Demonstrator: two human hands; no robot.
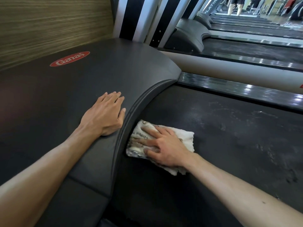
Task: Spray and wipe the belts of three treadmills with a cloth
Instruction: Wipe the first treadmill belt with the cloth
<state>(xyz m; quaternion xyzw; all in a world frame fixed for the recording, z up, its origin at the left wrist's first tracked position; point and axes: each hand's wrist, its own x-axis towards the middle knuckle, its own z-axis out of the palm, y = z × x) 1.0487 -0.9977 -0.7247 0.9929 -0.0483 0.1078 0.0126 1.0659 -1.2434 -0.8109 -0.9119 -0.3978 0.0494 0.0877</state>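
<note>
From the head camera, the right hand (165, 148) lies flat on a white cloth (186, 136), fingers spread and fairly straight, pressing it down onto the belt (229, 136) of the nearest treadmill. The fingers are not wrapped around the cloth; the open palm pins it, which probably spreads pressure over the whole folded pad so it drags dirt along instead of bunching up. The cloth sits at the front end of the belt, tucked right against the curved edge of the motor cover (73, 89), likely so the strip where the belt slips under the cover gets wiped too. Its near corner looks grey and soiled.

The left hand (105, 115) rests open and flat on top of the motor cover, fingers together and straight, holding nothing. It seems to be a prop: the person leans low over the machine and takes weight on this arm while the other one works.

The belt shows pale streaks and smears further right, so I judge that part still needs wiping. A shiny side rail (237, 89) runs along the far edge of the belt. Beyond it stand more treadmills (246, 48) in a row, their belts apparently yet to be done. No spray bottle is in sight. A red logo (70, 58) marks the cover, and a wood-grain wall (49, 22) stands behind it.
</note>
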